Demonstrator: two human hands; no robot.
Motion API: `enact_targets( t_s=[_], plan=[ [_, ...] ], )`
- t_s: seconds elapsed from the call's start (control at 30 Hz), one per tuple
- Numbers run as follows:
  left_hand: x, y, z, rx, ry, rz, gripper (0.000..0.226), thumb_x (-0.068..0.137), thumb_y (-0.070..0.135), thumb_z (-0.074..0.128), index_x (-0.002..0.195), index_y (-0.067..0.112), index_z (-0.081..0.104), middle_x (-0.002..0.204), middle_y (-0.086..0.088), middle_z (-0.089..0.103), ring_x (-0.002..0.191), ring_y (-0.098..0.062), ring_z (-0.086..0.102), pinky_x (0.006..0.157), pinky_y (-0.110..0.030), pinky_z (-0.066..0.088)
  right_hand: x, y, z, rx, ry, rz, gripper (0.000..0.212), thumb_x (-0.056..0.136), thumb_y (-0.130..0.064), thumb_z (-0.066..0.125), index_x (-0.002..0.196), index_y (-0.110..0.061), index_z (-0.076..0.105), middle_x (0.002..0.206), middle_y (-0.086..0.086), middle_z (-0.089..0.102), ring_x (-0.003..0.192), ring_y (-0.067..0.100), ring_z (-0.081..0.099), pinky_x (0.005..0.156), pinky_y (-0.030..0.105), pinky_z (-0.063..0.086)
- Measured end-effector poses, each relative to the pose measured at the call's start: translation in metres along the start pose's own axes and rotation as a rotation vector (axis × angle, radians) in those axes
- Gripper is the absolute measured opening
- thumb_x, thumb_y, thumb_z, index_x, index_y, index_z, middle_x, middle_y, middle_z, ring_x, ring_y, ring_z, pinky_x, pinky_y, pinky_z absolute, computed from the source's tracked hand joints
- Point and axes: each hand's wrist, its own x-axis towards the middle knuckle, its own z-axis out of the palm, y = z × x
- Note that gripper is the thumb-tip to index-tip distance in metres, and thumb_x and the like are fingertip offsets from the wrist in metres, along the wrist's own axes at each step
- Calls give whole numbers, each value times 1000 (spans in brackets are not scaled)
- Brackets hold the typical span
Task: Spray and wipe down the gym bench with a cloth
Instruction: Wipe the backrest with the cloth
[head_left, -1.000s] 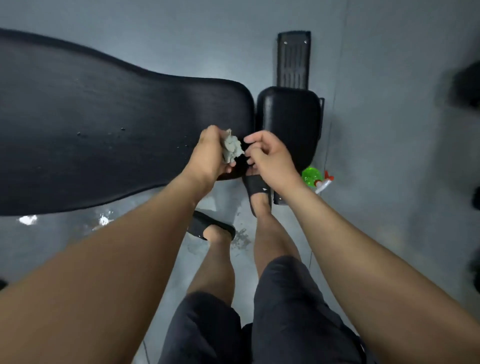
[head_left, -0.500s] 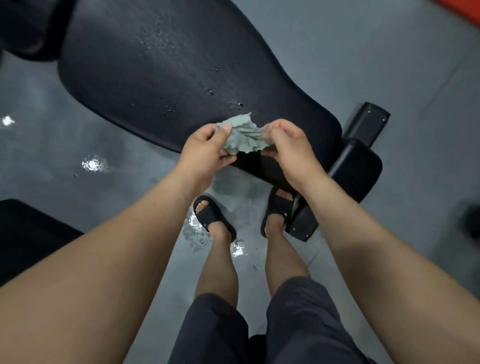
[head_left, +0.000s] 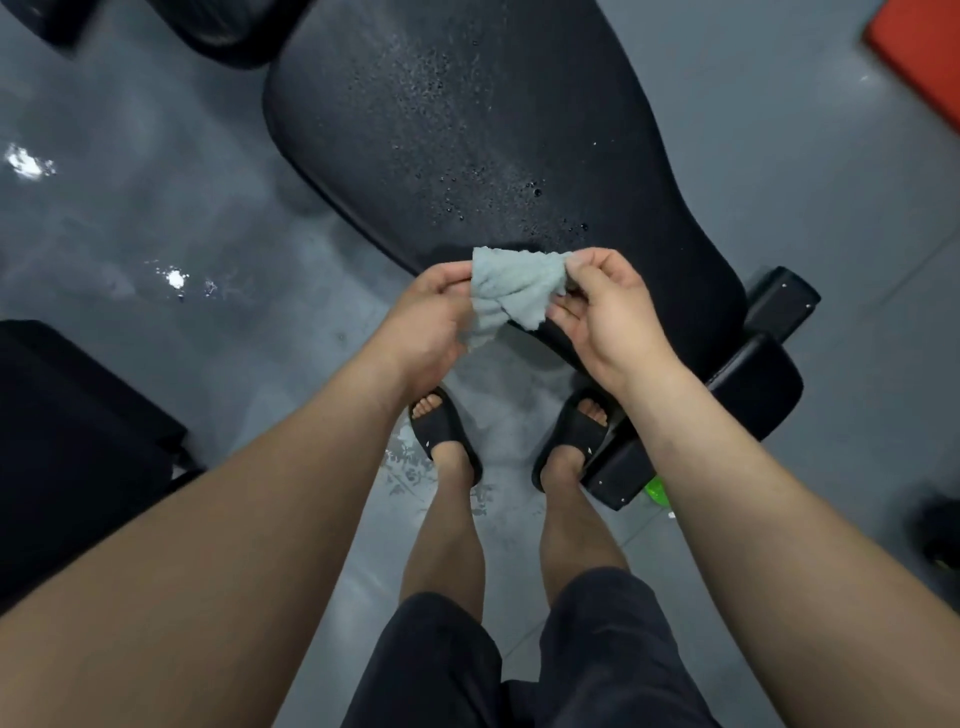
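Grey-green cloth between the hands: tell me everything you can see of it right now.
The pale grey-green terry cloth is small, soft-looking and nubby, crumpled and twisted in the middle. It is held up, stretched between the left hand, which grips its left end, and the right hand, which pinches its upper right corner, over the near edge of the droplet-covered black padded bench.

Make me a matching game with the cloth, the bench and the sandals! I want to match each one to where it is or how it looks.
Things:
1. cloth
2. bench
3. sandals

States:
A. speckled with drops
B. worn by the person, black
C. pinched between the left hand and the right hand

Pairs: 1-C, 2-A, 3-B
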Motion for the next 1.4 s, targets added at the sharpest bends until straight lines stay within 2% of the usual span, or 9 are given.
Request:
enact_targets(
  t_s=[0.13, 0.27, 0.47, 0.67, 0.77, 0.9, 1.0, 1.13, 1.4],
  plan=[
    [-2, 10, -18, 48, -104, -57, 36, 86, 3, 51, 119, 0, 64, 111, -16, 69, 99, -32, 65, 86, -38, 53, 1, 12, 13, 13, 2, 77, 18, 106, -11, 44, 92, -21, 50, 88, 2, 70, 88, 23, 72, 90, 42, 58],
    [1, 13, -28, 389, 156, 146, 4, 96, 18, 65, 92, 16, 65, 70, 8, 65, 57, -4, 57, 63, -24, 50, 6, 22, 25, -120, 45, 57, 17, 105, -17, 44, 91, -24, 48, 81, 2, 62, 70, 18, 62, 64, 33, 51],
    [2, 29, -46, 653, 219, 393, 12, 103, 31, 50, 98, 20, 51, 74, 7, 56, 67, -8, 50, 68, -31, 49, 10, 22, 54, -386, 65, -29, 5, 96, -31, 55, 98, -35, 54, 83, -5, 58, 69, 11, 55, 62, 34, 46],
    [13, 71, -64, 617, 305, 426, 15, 102, 21, 53, 110, 28, 43, 74, 1, 55, 60, -11, 52, 63, -28, 50, 8, -9, 84, -807, -368, -234, 54, 87, -36, 78, 132, -47, 51, 129, -4, 52, 112, -4, 55, 98, 8, 41],
    [22, 92, -73, 480, 281, 374, 17, 101, 16, 53, 100, 32, 48, 70, 1, 55, 60, -14, 53, 66, -40, 55, 23, -14, 101, -980, -350, -324, 30, 82, -26, 84, 109, -28, 71, 126, 4, 51, 110, -9, 48, 92, -2, 30],
    [33, 116, -69, 315, 243, 305, 10, 104, 11, 49, 102, 20, 54, 70, -1, 60, 49, -7, 53, 49, -23, 46, 47, -20, 111, -938, -262, -385, 11, 86, -22, 78, 77, -23, 71, 119, -3, 49, 115, 2, 50, 101, 11, 33],
    [51, 123, -68, 566, 280, 404, 8, 98, 18, 54, 93, 22, 60, 78, 2, 64, 65, -11, 59, 69, -29, 53, 59, -33, 112, -868, -150, -391, 16, 88, -29, 69, 74, -23, 65, 119, -12, 54, 117, 7, 54, 101, 22, 39],
    [86, 133, -68, 1104, 358, 613, 12, 93, 21, 53, 94, 17, 64, 102, -3, 61, 99, -20, 52, 86, -28, 41, 79, -58, 108, -653, -35, -299, 18, 95, -30, 59, 83, -17, 54, 77, -4, 58, 69, 6, 54, 66, 23, 44],
    [165, 145, -49, 1521, 555, 915, 45, 94, 33, 46, 137, 21, 54, 147, -10, 45, 139, -33, 35, 116, -53, 25, 137, -102, 86, -405, 123, -334, 20, 82, -37, 64, 98, -30, 56, 106, 4, 70, 104, 33, 69, 86, 63, 56]
  ],
)
